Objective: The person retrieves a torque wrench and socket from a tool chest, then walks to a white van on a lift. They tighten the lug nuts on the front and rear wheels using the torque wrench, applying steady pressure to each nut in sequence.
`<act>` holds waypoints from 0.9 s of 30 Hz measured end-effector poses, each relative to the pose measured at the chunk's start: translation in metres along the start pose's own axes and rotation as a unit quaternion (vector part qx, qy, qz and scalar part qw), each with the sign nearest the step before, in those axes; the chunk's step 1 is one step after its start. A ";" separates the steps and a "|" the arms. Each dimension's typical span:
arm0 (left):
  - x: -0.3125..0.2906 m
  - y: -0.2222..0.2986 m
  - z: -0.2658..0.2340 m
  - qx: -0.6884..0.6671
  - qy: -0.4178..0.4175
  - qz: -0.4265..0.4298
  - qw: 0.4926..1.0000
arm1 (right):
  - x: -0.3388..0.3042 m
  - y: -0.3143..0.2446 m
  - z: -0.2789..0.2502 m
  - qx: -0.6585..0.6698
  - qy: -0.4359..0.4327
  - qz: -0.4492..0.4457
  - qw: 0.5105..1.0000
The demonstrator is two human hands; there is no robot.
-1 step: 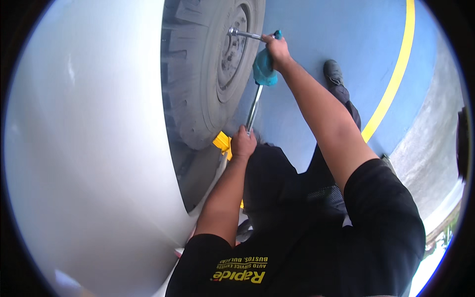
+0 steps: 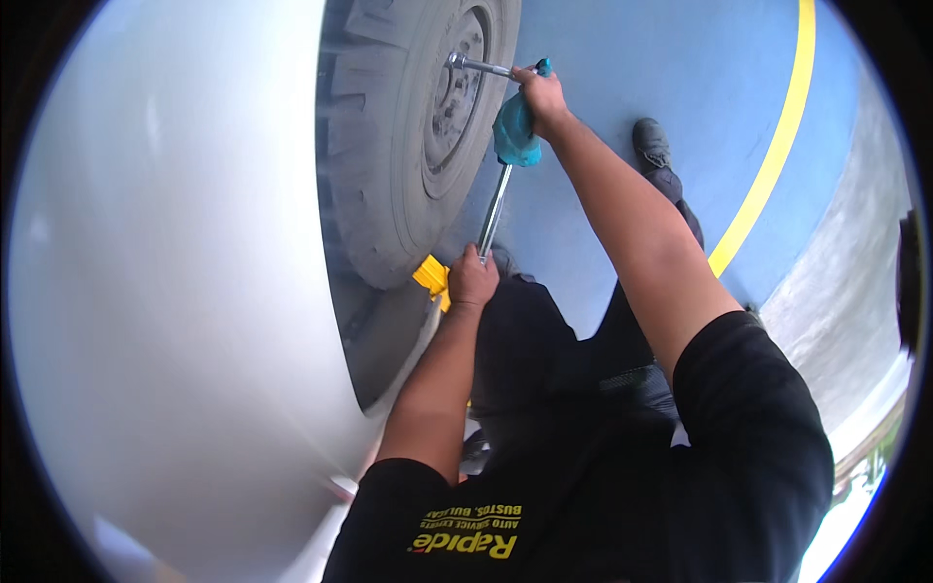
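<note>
Wrench: a metal cross wrench (image 2: 494,209) stands against the wheel (image 2: 428,126), one arm running from the upper hand to the hub, its long shaft sloping down to the lower hand.
Wrench head: the socket end (image 2: 455,61) sits on the wheel's hub, among the lug nuts.
Cloth: a teal rag (image 2: 515,131) is bunched around the shaft just below the upper hand.
Right hand: the right hand (image 2: 542,95) is curled tight around the upper arm of the wrench, fingers wrapped over the bar and the rag's top.
Left hand: the left hand (image 2: 472,279) is fisted around the lower end of the shaft, knuckles up, close to the tyre's bottom.
Yellow piece: a yellow block (image 2: 431,276) lies at the foot of the tyre, just beside the left hand; what it is cannot be told.
Edges: the silver car body (image 2: 175,291) bulges across the whole left side, its wheel-arch lip close to the left forearm.
Open room: blue floor (image 2: 632,58) lies open right of the wheel, up to a curved yellow line (image 2: 768,155), with grey ground beyond.
Foot: a dark shoe (image 2: 651,144) rests on the blue floor beyond the right forearm.
Print: yellow lettering (image 2: 466,530) on the black shirt, bottom centre.
</note>
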State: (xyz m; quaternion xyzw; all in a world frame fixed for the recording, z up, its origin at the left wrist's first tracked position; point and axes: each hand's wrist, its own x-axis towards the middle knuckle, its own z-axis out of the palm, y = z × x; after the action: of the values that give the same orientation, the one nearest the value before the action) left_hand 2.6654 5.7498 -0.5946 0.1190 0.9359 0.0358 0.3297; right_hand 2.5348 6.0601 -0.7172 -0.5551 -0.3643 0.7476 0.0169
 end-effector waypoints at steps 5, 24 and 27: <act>-0.006 0.012 -0.030 0.023 -0.014 0.000 1.000 | -0.010 -0.014 -0.006 0.011 -0.012 0.076 0.997; 0.001 -0.004 -0.015 0.020 -0.045 -0.028 0.998 | -0.001 -0.003 -0.008 0.058 -0.079 0.059 0.993; -0.012 0.000 -0.022 0.008 -0.041 -0.044 0.998 | -0.012 -0.015 -0.001 0.040 -0.044 0.065 0.996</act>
State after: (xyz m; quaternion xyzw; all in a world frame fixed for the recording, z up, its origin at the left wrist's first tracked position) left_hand 2.6604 5.7469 -0.5703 0.0816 0.9262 0.0085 0.3681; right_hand 2.5343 6.0660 -0.6988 -0.5431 -0.2975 0.7847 -0.0261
